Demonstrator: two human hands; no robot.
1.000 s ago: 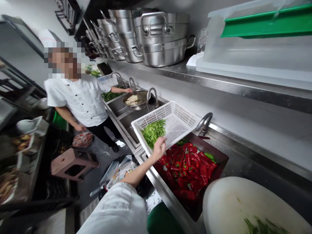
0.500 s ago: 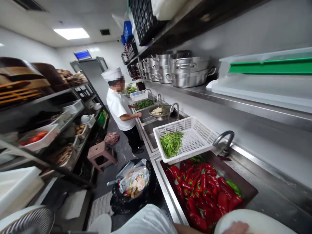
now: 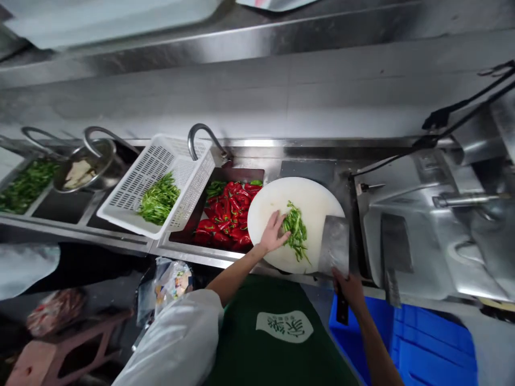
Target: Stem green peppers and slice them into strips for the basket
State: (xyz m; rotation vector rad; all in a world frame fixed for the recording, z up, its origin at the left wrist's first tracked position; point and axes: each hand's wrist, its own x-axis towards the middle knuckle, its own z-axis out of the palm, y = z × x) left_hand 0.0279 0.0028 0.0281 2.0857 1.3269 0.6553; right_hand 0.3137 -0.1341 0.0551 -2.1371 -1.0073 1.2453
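On a round white cutting board lies a small pile of cut green vegetable. My left hand is at the pile's left edge, fingers spread, palm over the board. The handle of a cleaver is gripped in my right hand; its broad blade lies over the board's right edge, apart from the greens. Left of the board, red peppers fill a sink. A white perforated basket rests across the sinks with more cut greens inside.
A curved faucet rises behind the basket. Another cleaver lies on the steel surface at right. Below stands a blue bin. A steel bowl is at far left; a co-worker's white sleeve shows below it.
My view has swung right and down from the room to the board. Both my hands and the cleaver are now in sight; the co-worker is mostly out of frame.
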